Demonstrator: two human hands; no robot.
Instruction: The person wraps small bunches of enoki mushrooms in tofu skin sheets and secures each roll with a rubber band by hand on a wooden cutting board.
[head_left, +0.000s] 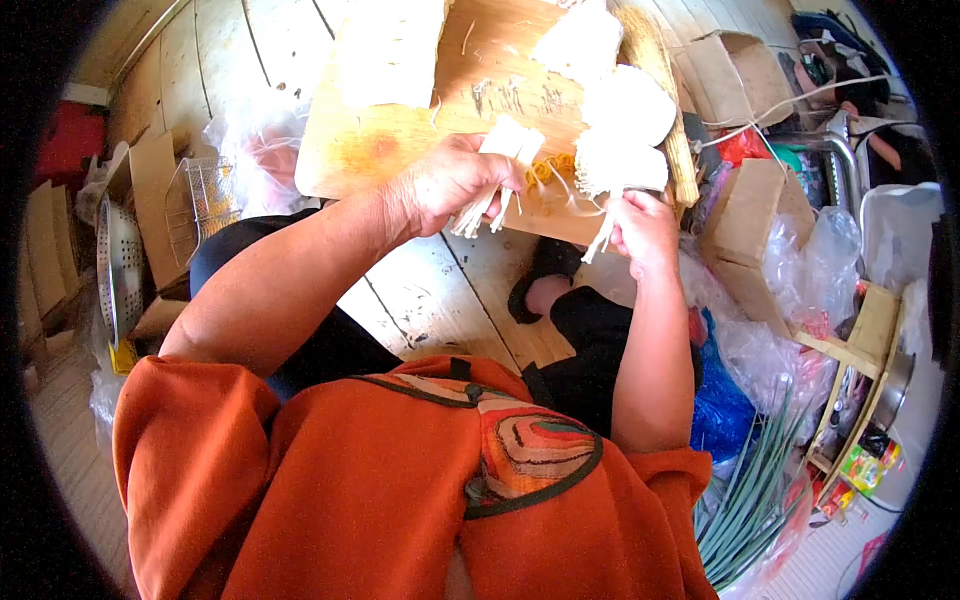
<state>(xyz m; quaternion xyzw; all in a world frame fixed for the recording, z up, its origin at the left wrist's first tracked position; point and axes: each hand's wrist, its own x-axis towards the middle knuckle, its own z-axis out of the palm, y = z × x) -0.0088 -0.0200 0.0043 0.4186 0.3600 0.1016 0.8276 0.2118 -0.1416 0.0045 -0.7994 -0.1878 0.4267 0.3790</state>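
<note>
My left hand (455,185) is closed around a bundle of thin pale strips (511,140), whose loose ends hang below the fingers. My right hand (643,232) pinches a smaller pale strip (599,240) at the near right corner of a low wooden board (385,150). A thin strand seems to stretch between the two hands. Yellow rubber bands (552,168) lie on the board just behind them. Several white bundles (628,108) sit along its right side, overexposed, so their detail is lost. A large pale slab or stack (388,52) lies at the back left.
A rough wooden strip (660,95) edges the board's right side. Cardboard boxes (750,225), plastic bags and a blue bag (722,385) crowd the right. Green onions (750,505) lie at lower right. A colander (120,265) and a wire basket (212,195) stand at left.
</note>
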